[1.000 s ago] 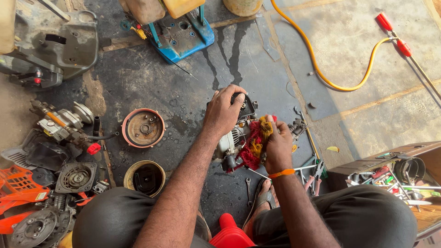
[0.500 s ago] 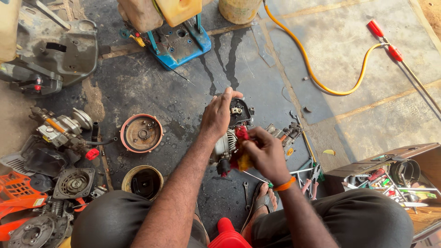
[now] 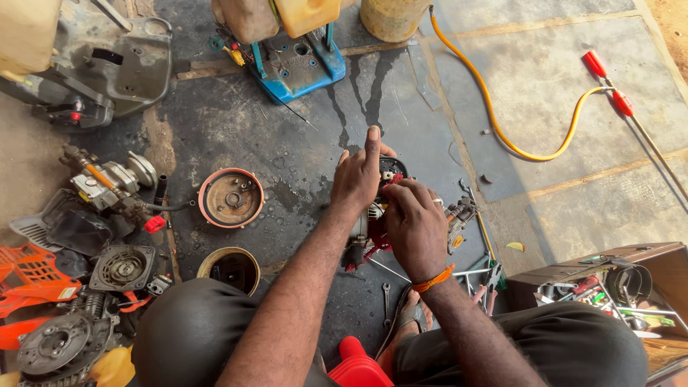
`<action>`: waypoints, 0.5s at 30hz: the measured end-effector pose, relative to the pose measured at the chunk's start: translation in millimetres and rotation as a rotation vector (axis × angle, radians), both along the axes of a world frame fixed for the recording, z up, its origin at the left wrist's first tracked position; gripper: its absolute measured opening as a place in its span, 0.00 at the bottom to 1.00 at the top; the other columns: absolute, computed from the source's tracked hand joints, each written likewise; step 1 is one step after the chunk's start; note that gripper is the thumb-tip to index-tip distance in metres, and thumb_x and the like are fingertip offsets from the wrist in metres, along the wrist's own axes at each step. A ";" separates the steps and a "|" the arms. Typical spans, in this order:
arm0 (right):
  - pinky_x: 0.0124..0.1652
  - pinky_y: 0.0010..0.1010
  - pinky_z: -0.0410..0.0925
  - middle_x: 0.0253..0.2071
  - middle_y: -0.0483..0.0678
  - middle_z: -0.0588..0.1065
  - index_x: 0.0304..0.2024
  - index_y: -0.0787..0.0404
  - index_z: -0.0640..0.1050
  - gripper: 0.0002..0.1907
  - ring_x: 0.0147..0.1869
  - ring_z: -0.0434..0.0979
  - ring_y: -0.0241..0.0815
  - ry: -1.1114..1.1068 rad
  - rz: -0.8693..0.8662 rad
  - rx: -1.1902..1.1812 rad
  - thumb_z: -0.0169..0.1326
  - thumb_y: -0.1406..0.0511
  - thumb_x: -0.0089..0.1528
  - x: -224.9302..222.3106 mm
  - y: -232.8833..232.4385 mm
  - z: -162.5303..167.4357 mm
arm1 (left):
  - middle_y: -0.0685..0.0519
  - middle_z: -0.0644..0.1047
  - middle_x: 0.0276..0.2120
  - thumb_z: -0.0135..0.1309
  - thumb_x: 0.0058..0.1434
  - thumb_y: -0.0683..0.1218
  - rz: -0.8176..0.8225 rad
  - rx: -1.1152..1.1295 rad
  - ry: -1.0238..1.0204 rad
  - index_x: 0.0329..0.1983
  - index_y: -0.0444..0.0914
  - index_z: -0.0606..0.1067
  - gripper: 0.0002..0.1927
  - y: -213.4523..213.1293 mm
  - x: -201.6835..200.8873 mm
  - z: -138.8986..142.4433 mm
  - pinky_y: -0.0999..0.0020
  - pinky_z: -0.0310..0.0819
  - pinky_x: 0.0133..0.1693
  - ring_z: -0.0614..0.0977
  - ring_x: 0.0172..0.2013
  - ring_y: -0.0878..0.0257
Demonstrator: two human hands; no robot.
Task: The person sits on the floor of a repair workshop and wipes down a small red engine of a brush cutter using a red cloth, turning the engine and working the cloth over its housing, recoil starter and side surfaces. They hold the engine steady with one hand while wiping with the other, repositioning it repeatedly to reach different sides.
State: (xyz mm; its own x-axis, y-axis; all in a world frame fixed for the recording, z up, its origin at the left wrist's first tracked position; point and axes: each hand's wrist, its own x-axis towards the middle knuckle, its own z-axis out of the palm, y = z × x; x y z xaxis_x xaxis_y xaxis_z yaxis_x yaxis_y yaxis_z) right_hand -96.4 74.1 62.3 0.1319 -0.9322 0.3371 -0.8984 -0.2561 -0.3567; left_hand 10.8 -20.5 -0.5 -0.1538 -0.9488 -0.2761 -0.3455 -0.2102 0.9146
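Gripping a small engine (image 3: 369, 233), both hands' fingers (image 3: 401, 192) curl closed around its body.

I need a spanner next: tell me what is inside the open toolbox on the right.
The toolbox holds a jumble of hand tools: metal shafts, some with red or green handles. Whatever lies deeper is covered by that pile, and the person's knee hides the near edge.

Oil-stained concrete floor (image 3: 287, 143), rusty round flywheel (image 3: 231, 198), yellow hose (image 3: 502, 136), spanner (image 3: 386, 301), scattered engine parts (image 3: 107, 186)
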 end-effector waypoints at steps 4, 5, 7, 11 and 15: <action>0.44 0.38 0.76 0.44 0.50 0.80 0.48 0.58 0.81 0.11 0.43 0.83 0.47 -0.285 -0.095 0.286 0.55 0.67 0.64 -4.1 -4.5 12.6 | 0.50 0.84 0.37 0.03 0.61 0.75 0.043 -0.060 -0.084 0.48 0.41 0.82 0.56 -5.2 -4.3 -1.6 0.44 0.34 0.74 0.81 0.52 0.54; 0.44 0.39 0.76 0.44 0.50 0.80 0.49 0.58 0.81 0.11 0.43 0.84 0.47 -0.296 -0.059 0.283 0.56 0.67 0.63 -4.6 -6.3 15.1 | 0.49 0.84 0.36 0.04 0.61 0.75 0.052 -0.046 -0.083 0.48 0.41 0.82 0.56 -6.5 -4.5 -2.0 0.44 0.34 0.74 0.81 0.52 0.54; 0.44 0.39 0.76 0.43 0.51 0.81 0.50 0.58 0.80 0.13 0.44 0.84 0.48 -0.316 -0.006 0.284 0.58 0.66 0.62 -5.7 -8.5 18.8 | 0.49 0.84 0.36 0.04 0.62 0.75 0.050 -0.027 -0.074 0.48 0.41 0.82 0.55 -7.6 -6.2 -2.6 0.45 0.35 0.74 0.82 0.52 0.53; 0.45 0.40 0.74 0.48 0.49 0.81 0.55 0.54 0.79 0.18 0.46 0.81 0.49 -0.099 0.198 0.238 0.57 0.68 0.61 -19.4 -18.7 19.8 | 0.47 0.83 0.37 0.06 0.63 0.75 0.073 -0.059 -0.082 0.50 0.40 0.81 0.54 -4.4 -4.7 -4.2 0.44 0.36 0.73 0.81 0.53 0.51; 0.42 0.41 0.73 0.49 0.46 0.79 0.53 0.52 0.79 0.20 0.48 0.79 0.50 0.225 0.299 0.022 0.59 0.66 0.57 -46.8 -19.8 14.8 | 0.44 0.83 0.36 0.09 0.63 0.74 0.035 -0.202 -0.166 0.60 0.41 0.77 0.52 -1.3 -4.8 -4.1 0.38 0.34 0.72 0.81 0.50 0.49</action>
